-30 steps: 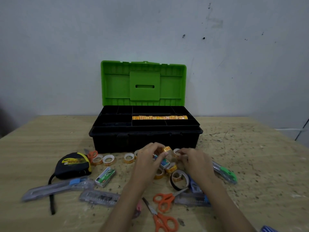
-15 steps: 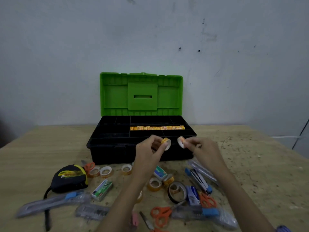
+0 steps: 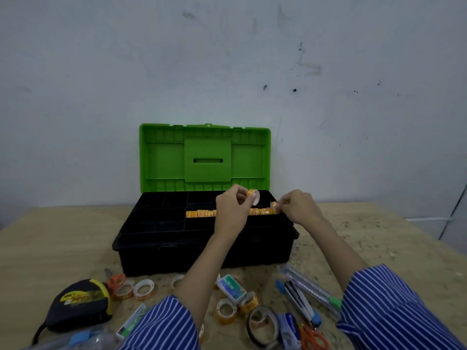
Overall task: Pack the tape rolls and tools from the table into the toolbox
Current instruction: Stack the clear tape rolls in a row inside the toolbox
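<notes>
On the left of the pale wooden table (image 3: pixel 50 238), the black-and-yellow tape measure (image 3: pixel 80 303) and two small clear tape rolls with orange-printed cores (image 3: pixel 134 290) are lying untouched, waiting their turn. Behind them the black plastic toolbox with the upright green lid (image 3: pixel 177 246) is standing open, and a row of small orange tape rolls (image 3: pixel 201 213) is filling one long compartment of its top tray.

You are in the tape-packing step, judging by that row. Your left hand (image 3: pixel 231 210) is pinching one small orange-printed tape roll (image 3: pixel 253 197) between thumb and fingertips, holding it on edge above the tray, just over the row. Your right hand (image 3: pixel 297 207) is pinching a second small orange roll (image 3: pixel 275 207) at the right end of the row, low against the tray; whether it is already seated I cannot tell.

Next, you are likely needing to press the right roll in upright, then find room for the left one, since the row is looking almost full.

Toward the right, near you, more loose tape rolls (image 3: pixel 226 310), a black tape ring (image 3: pixel 262 324), orange-handled scissors (image 3: pixel 312 337) and a clear utility knife with a green end (image 3: pixel 313 287) are still lying on the table.
</notes>
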